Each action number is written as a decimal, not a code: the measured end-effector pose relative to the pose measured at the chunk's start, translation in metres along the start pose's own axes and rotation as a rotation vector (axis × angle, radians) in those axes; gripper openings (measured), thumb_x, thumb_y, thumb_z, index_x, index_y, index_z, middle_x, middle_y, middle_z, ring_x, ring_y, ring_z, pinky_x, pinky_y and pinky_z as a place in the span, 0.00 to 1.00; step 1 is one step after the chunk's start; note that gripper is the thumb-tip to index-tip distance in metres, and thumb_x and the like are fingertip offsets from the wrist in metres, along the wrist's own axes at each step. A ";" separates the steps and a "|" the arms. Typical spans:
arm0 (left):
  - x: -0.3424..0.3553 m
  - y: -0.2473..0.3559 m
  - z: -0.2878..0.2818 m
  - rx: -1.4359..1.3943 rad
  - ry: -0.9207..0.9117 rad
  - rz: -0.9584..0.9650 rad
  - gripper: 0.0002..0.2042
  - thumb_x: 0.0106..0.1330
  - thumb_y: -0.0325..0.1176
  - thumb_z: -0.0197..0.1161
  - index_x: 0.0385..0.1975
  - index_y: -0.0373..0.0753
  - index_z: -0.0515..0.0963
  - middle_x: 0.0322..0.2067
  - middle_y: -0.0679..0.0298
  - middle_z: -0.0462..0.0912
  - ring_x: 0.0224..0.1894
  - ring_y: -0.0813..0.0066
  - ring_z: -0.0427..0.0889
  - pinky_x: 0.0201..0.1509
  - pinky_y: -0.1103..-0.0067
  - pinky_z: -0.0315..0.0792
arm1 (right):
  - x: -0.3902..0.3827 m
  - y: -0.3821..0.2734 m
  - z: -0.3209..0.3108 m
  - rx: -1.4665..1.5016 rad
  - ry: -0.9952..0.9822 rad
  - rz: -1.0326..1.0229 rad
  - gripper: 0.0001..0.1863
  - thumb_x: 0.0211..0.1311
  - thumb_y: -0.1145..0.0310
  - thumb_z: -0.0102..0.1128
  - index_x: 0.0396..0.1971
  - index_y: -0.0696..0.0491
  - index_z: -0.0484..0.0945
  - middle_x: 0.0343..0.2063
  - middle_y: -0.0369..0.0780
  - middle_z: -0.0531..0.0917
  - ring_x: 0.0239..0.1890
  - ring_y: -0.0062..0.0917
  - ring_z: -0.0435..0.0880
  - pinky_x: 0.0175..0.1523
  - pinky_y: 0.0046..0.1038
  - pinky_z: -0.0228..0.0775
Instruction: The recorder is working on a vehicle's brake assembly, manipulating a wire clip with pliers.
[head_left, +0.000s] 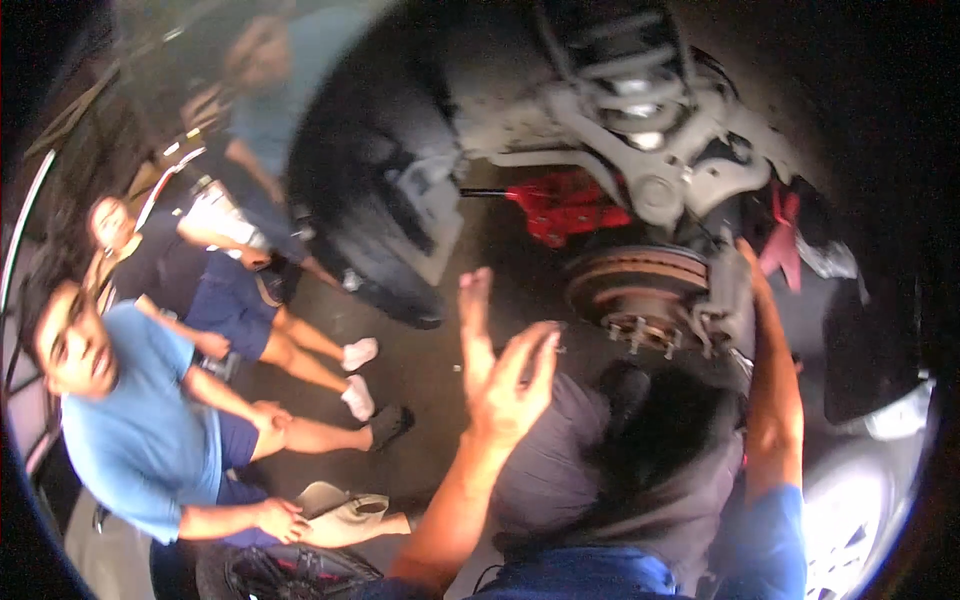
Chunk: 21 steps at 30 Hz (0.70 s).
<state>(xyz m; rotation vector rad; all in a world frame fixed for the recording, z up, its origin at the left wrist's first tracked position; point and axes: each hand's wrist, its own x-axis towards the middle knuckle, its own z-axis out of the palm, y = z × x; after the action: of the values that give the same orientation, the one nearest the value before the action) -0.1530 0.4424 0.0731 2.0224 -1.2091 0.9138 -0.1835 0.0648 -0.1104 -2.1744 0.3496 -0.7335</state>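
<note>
red jack (pixel 565 205) | loose tyre (pixel 375 200) | crouching onlookers (pixel 140 420) (blue shirts) | concrete floor (pixel 420 370)

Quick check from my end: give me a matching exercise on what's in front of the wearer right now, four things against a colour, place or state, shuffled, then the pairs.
Things:
1. left hand
2. right hand
3. jack
4. brake disc

Descriptions:
A. red, under the car behind the hub
B. raised in the air, open, holding nothing
C. round, rusty brown, wheel studs below it
D. reaching up beside the hub, at the caliper side

Pairs: 1-B, 2-D, 3-A, 4-C
</note>
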 end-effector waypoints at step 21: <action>-0.010 -0.010 -0.042 -0.041 0.079 -0.081 0.10 0.57 0.24 0.73 0.39 0.37 0.84 0.70 0.36 0.56 0.73 0.40 0.59 0.73 0.55 0.61 | 0.013 0.023 0.014 0.144 -0.080 0.096 0.24 0.69 0.57 0.47 0.52 0.61 0.77 0.49 0.49 0.82 0.53 0.37 0.78 0.59 0.35 0.70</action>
<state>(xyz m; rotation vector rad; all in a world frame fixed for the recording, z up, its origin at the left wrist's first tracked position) -0.1578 0.4837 0.0879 1.9696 -1.0869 0.9133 -0.1652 0.0526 -0.1302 -2.0302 0.3470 -0.5979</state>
